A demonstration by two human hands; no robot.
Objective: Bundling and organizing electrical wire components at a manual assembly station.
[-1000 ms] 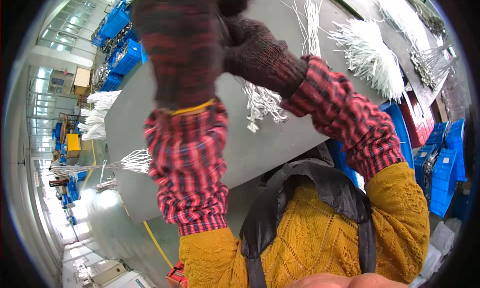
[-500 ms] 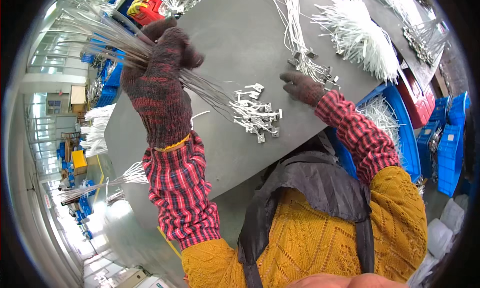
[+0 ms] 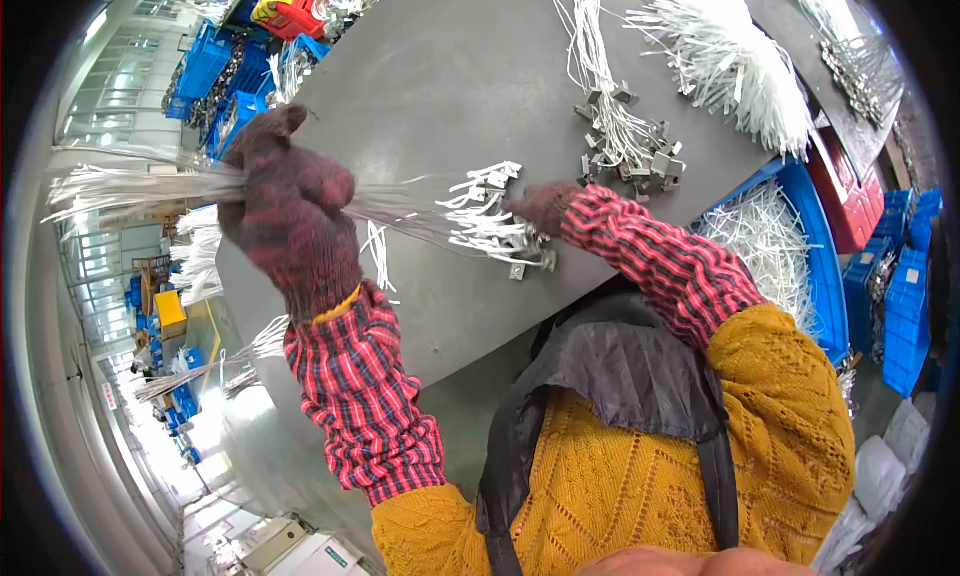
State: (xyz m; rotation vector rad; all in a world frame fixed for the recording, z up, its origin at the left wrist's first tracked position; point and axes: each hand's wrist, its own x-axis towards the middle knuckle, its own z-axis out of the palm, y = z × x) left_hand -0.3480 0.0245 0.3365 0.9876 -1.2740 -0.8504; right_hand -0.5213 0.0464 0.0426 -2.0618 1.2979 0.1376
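My left hand (image 3: 288, 191), in a dark red-and-black knit glove, is closed round a bundle of thin white wires (image 3: 145, 191). Their loose ends fan out to the left, blurred by motion. On the other side the wires run over the grey table (image 3: 470, 86) to white ends with small metal clips (image 3: 517, 271). My gloved right hand (image 3: 545, 209) is at those clip ends and seems to touch them; its fingers are partly hidden and smeared. Beyond it lies a second wire bundle (image 3: 600, 61) with a cluster of metal clips (image 3: 640, 156). A few loose white wires (image 3: 378, 256) lie below the held bundle.
A thick pile of white strips (image 3: 730, 61) lies at the far right of the table. Beside the table's right edge are a blue bin (image 3: 825, 266) of white pieces and a red box (image 3: 850, 201). More wires (image 3: 268, 341) hang over the left edge.
My left hand has come down toward me, and the held wires have swung level. My right hand has moved left from beside the second bundle to the clip ends of the held one.
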